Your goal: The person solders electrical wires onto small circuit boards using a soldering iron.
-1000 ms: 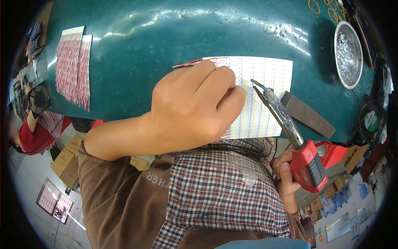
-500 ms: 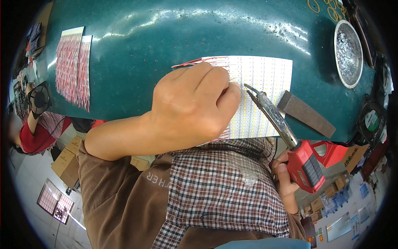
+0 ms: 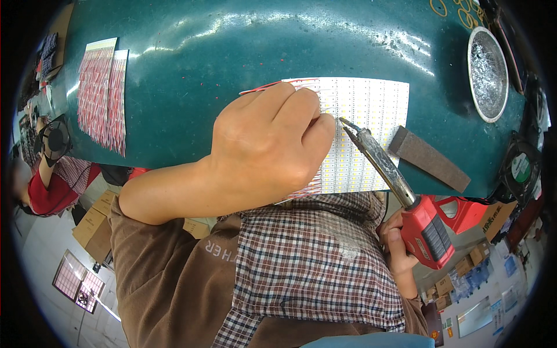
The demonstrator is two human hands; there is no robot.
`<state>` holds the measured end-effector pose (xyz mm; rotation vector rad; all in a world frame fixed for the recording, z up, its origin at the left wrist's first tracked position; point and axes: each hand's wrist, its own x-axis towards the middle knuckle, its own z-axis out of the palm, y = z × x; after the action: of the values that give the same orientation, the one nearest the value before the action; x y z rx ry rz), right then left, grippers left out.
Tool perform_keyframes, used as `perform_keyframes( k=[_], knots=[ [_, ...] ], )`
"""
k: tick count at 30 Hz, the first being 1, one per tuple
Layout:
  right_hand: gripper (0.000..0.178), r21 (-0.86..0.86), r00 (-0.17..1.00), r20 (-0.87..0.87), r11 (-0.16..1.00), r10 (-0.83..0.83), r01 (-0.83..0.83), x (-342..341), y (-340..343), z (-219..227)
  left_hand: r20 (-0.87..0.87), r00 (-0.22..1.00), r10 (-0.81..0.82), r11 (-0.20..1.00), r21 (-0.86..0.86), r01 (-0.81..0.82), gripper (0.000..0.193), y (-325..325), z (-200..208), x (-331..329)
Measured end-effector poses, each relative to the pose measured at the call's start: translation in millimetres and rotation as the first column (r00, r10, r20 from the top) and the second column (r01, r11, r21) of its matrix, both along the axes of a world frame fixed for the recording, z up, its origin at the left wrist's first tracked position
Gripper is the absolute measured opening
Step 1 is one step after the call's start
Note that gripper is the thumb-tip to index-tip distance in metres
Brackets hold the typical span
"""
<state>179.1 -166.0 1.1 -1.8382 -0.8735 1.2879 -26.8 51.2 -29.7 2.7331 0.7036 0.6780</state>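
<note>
My left hand point(image 3: 264, 136) is closed above a white LED board panel point(image 3: 371, 110) with rows of small yellow chips. Its thumb and fingers pinch together, and what they hold is hidden. Thin red and white wires point(image 3: 264, 89) run along the panel's left side, partly under that hand. My right hand point(image 3: 400, 252) grips a red soldering iron point(image 3: 428, 232) below the bench edge. The iron's metal barrel slants up and left, and its dark tip is over the panel beside my left fingertips. A dark grey block point(image 3: 429, 159) lies on the panel's right edge.
Two wired board panels point(image 3: 96, 87) lie on the green bench point(image 3: 185, 116) at far left. A metal bowl point(image 3: 488, 75) stands at right, near yellow rings point(image 3: 466, 14). A small fan point(image 3: 519, 168) is at the right edge. Another person in a red sleeve point(image 3: 43, 194) sits at left.
The soldering iron's tip has shifted very slightly left. My left hand has also edged a little left and up, still pinched.
</note>
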Motion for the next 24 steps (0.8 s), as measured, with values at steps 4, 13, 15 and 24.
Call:
perform_keyframes(
  k=[4,13,15,24],
  knots=[
    [0.012,-0.005,0.999,0.004,0.999,0.034,-0.034,1.7,0.2,0.6,0.021,1.000,0.004,1.000,-0.013,-0.003,0.027,1.3,-1.5,1.5],
    [0.013,-0.049,1.000,-0.004,0.999,-0.015,0.015,-2.2,3.3,2.8,0.016,1.000,0.001,1.000,-0.021,-0.001,0.028,2.1,-1.3,1.2],
    [0.012,-0.030,1.000,0.009,1.000,0.008,-0.008,-0.5,3.1,1.7,0.016,1.000,0.001,1.000,-0.018,0.000,0.028,2.0,-1.0,1.0],
    [0.011,-0.013,0.998,-0.010,0.998,-0.059,0.059,-5.2,4.5,2.9,-0.011,1.000,0.008,1.000,-0.022,-0.008,0.029,0.0,0.8,1.2]
  ],
)
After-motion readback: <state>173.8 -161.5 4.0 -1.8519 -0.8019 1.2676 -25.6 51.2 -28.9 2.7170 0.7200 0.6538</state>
